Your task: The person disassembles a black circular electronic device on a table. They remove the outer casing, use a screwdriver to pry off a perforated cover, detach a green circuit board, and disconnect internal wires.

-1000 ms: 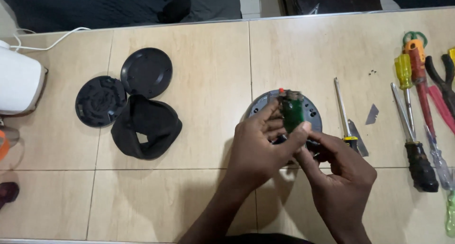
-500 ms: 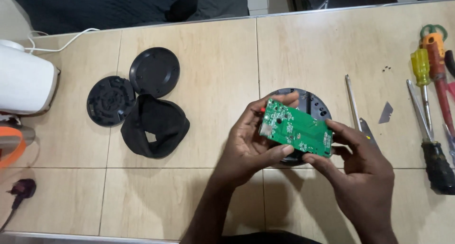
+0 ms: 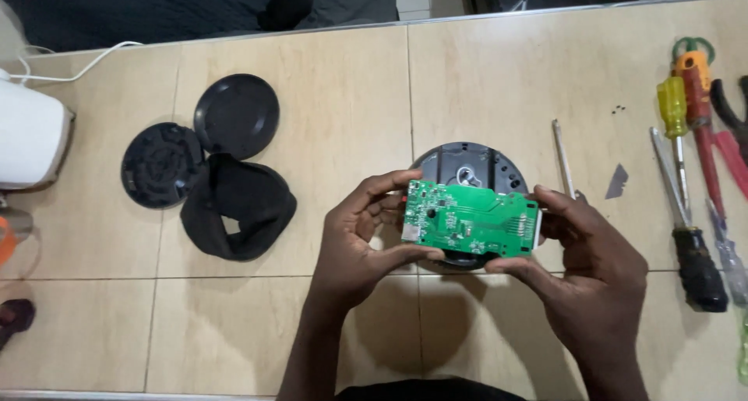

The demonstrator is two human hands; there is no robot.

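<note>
Head view: both hands hold a green circuit board (image 3: 471, 220) level above a round dark base housing (image 3: 467, 167) that rests on the tiled table (image 3: 327, 120). The left hand (image 3: 362, 241) pinches the board's left end between thumb and fingers; the right hand (image 3: 588, 272) clamps its right end in the same way. The board is lifted clear of the housing and faces up, so the device looks well into disassembly. To the far left lie two round black covers (image 3: 234, 116), one ribbed (image 3: 162, 166), and a black fabric sleeve (image 3: 238, 206), all set aside and well apart from the hands. A loose metal shaft (image 3: 562, 155) and a small grey blade (image 3: 617, 181) lie just right of the housing, and screwdrivers (image 3: 686, 175) and pliers (image 3: 728, 113) line the right edge. The open housing remains on the table beneath the board.
</note>
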